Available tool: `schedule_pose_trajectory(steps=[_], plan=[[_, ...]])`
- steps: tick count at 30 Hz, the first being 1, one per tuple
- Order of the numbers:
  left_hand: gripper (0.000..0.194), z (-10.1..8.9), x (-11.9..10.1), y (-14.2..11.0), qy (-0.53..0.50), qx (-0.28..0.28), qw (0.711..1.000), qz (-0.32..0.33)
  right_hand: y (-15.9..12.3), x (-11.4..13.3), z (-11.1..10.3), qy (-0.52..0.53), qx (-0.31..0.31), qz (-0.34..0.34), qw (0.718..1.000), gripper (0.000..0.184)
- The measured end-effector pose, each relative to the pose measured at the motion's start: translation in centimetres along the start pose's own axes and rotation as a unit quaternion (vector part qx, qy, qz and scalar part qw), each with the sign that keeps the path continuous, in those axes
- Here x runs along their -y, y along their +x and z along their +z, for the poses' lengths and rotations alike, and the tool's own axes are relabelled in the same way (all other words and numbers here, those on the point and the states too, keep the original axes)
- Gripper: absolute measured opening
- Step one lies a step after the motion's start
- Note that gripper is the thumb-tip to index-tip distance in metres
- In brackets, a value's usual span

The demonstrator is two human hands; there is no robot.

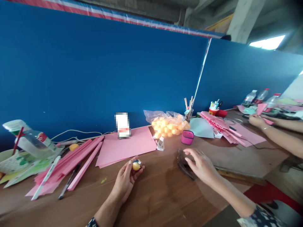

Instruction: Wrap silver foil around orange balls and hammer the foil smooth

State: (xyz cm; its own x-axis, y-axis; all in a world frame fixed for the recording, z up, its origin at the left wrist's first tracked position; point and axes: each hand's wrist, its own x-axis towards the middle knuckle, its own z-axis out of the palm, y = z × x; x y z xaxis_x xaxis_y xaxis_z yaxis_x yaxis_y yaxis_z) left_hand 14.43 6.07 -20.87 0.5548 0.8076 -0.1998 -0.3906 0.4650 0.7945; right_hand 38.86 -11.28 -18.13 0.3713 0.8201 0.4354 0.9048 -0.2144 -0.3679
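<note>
My left hand (125, 180) holds a small ball (136, 165) between thumb and fingers, over the brown table (156, 201). The ball is yellow-orange below and shiny silver on top. To the right, my right hand (201, 164) hovers with thumb and fingers apart and nothing visible between them. Just beside its fingertips lies a dark curved object (184, 167), too blurred to name. Beyond my hands are a clear plastic bag of yellow-orange balls (168, 126), a magenta cup-like holder (187, 137) and a small clear-and-white item (161, 144).
Pink paper sheets (127, 145), pink strips (82, 157), pens (46, 178) and plastic bottles (40, 142) lie to the left. A blue partition (106, 69) stands behind. Folded pink paper (220, 127) lies right, near another person's hands (258, 121).
</note>
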Motion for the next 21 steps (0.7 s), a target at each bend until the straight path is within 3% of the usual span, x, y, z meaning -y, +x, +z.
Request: schedule_pose_trajectory(steps=[3, 6, 13, 21], plan=[[0.028, -0.2, 0.1, 0.0, -0.001, -0.010, 1.000, 0.000, -0.9, -3.1, -0.8, -0.058, 0.082, 0.036, 0.994, 0.028], [0.027, -0.2, 0.1, 0.1, 0.004, 0.001, 1.000, -0.004, -1.6, -4.1, -1.0, -0.050, 0.143, 0.041, 0.988, 0.028], [0.026, -0.2, 0.0, 0.1, 0.007, -0.003, 1.000, -0.003, -1.4, -4.8, -1.3, -0.040, 0.140, 0.022, 0.989, 0.025], [0.031, 0.2, -0.1, -0.2, 0.013, 0.000, 1.000, -0.012, -1.2, -11.2, -3.4, -0.100, 0.137, 0.035, 0.985, 0.030]])
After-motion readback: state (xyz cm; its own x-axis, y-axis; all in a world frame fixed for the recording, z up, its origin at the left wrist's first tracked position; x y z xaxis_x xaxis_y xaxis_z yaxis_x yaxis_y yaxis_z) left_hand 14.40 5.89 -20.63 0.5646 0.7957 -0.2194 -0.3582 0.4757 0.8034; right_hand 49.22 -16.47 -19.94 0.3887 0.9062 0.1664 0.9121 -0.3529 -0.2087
